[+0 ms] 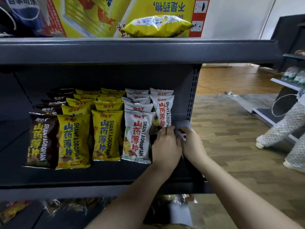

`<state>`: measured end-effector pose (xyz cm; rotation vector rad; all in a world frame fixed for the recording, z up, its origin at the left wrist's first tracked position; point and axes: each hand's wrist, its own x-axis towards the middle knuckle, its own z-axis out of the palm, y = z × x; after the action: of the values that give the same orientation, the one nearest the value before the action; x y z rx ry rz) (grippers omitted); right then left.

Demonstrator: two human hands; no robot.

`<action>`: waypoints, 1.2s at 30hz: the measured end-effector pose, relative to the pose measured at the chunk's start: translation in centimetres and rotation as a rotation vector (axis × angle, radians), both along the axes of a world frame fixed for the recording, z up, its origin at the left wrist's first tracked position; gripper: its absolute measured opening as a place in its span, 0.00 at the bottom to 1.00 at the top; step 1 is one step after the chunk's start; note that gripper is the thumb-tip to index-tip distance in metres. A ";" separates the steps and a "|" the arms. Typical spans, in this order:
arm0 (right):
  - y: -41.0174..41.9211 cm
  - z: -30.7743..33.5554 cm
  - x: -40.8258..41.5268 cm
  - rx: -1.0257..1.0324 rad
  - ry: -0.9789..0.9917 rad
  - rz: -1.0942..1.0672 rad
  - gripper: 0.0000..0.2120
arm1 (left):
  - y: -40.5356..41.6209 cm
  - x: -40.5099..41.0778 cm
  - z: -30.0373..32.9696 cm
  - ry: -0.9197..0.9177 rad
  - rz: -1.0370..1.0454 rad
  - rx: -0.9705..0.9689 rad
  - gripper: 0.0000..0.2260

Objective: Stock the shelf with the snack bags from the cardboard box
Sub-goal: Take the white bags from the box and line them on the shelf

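Shelf (pixel 115 172) in front of me holds standing rows of snack bags: brown bags (pixel 40 139) at 9 o'clock, two rows of yellow bags (pixel 105 134) in the middle, then white bags (pixel 137 136) toward 3 o'clock. The last white row sits further back, and its front bag (pixel 162 111) leans a bit over the gap in front of it. My left hand (pixel 165 146) is curled at the bottom corner of that bag, fingers on its lower edge, though I can't really tell if I'm gripping it. My right hand (pixel 192 142) is just beside it, touching the left, fingers bent around a small pale thing near the shelf's end upright (pixel 193 96); can't make out what it is.

Up at 12 o'clock, the top shelf (pixel 132 50) carries one yellow bag (pixel 157 26) lying flat in front of a big yellow printed carton (pixel 99 15). Down at 6 o'clock there are more blurry packets (pixel 69 207) on a lower level.

Room-wise, the only open spot on my shelf is that bare corner at the right end. Past the upright, at 3 o'clock, it's wooden floor (pixel 231 146), with another person's spotted trouser legs (pixel 283 128) well apart from me.
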<state>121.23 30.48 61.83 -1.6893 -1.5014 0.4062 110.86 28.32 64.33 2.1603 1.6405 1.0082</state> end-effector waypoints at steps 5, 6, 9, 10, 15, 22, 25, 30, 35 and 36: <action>-3.4 0.7 -0.7 -0.037 -0.081 -0.053 0.08 | -2.3 -2.5 -0.1 0.143 -0.045 0.024 0.17; -4.2 0.8 -0.9 -0.045 -0.094 -0.061 0.05 | -2.7 -3.1 -0.2 0.144 -0.067 0.027 0.16; -6.4 1.0 -1.4 -0.044 -0.131 -0.099 0.12 | -4.1 -4.6 -0.8 0.170 -0.120 0.039 0.16; -7.0 0.9 -1.6 -0.033 -0.137 -0.099 0.13 | -4.5 -5.1 -1.0 0.179 -0.134 0.052 0.16; -9.7 -0.2 -2.7 0.020 -0.135 -0.128 0.13 | -6.6 -7.3 -2.4 0.148 -0.195 0.085 0.17; -12.9 -0.3 -4.6 0.138 -0.183 -0.056 0.12 | -9.6 -8.8 -3.4 0.120 -0.255 0.176 0.16; -15.1 -0.6 -5.1 0.156 -0.193 -0.021 0.10 | -11.3 -9.1 -4.4 0.053 -0.305 0.233 0.18; -19.3 -3.5 -5.1 0.069 -0.138 0.107 0.07 | -14.1 -9.4 -8.1 0.048 -0.363 0.225 0.15; -22.1 -8.7 -4.2 -0.249 -0.185 0.226 0.08 | -16.2 -9.6 -13.4 0.164 -0.367 -0.036 0.14; -22.4 -10.0 -4.0 -0.323 -0.202 0.248 0.08 | -16.4 -9.6 -14.5 0.188 -0.352 -0.124 0.13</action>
<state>117.24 8.11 51.86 -1.8388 -1.8840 0.6548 101.24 11.88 49.85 2.4027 1.2863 0.6032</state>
